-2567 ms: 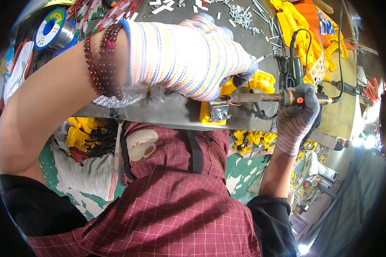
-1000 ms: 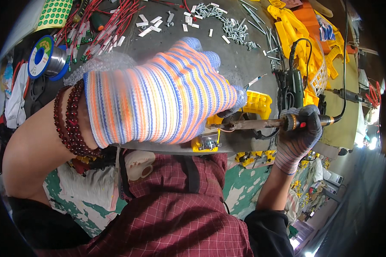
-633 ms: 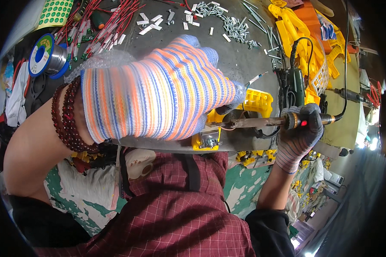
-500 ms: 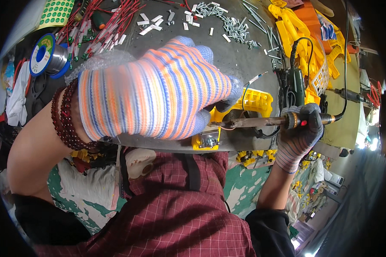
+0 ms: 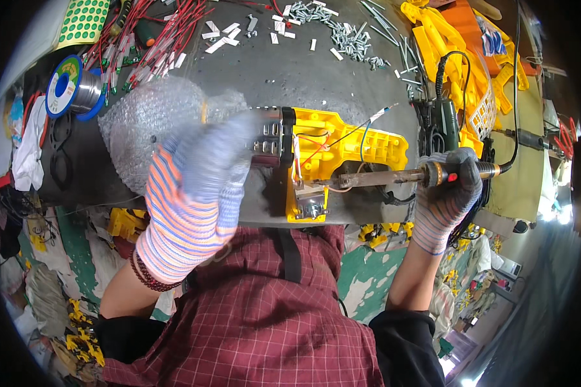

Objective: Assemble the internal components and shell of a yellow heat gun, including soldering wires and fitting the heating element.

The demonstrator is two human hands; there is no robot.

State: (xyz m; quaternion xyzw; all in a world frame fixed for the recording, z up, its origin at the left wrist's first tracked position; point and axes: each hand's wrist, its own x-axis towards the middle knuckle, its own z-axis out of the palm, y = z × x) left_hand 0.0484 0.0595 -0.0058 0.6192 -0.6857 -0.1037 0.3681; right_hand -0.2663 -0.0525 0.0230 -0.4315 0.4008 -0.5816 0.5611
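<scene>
My right hand (image 5: 447,203), in a striped glove, grips a soldering iron (image 5: 387,178) by its handle. The iron's tip points left, over the lower part of an open yellow power-tool housing (image 5: 326,119). Inside the housing lie red, blue and black wires, and a metal motor (image 5: 269,137) sticks out at its left end. A dark switch-like part with a shiny face (image 5: 312,206) sits in its lower arm. My left hand (image 5: 197,187), also gloved, is smeared by motion beside the motor, in front of a bubble-wrap bundle (image 5: 132,126); its fingers cannot be made out.
A solder spool (image 5: 77,90) stands at the left, below red wires (image 5: 164,42) with white sleeves. Screws (image 5: 352,39) and small white strips (image 5: 223,40) lie at the back. Yellow housings (image 5: 436,45) and a dark green tool (image 5: 444,119) are at the right.
My left hand has pulled back to the left and down from the housing, uncovering the motor, wires and bubble wrap. My right hand holds the iron almost where it was.
</scene>
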